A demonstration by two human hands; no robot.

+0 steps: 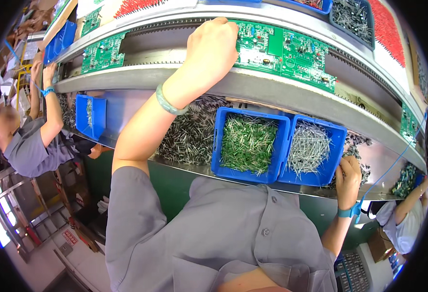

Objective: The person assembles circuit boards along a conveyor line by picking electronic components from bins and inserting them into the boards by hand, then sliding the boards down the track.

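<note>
My left hand, with a pale green bangle on its wrist, is closed at the left edge of a green circuit board on the conveyor rail. Its fingertips are hidden behind the back of the hand, so what they pinch does not show. Down at the right, my right hand wears a blue wrist strap with a cord. Its fingers curl closed over loose dark components, beside a blue bin of silvery leaded parts; anything between them is too small to make out.
A blue bin of green leaded components stands left of the silvery one, next to a heap of dark parts. Another board sits further left on the rail. Co-workers flank me. Red parts lie beyond the conveyor.
</note>
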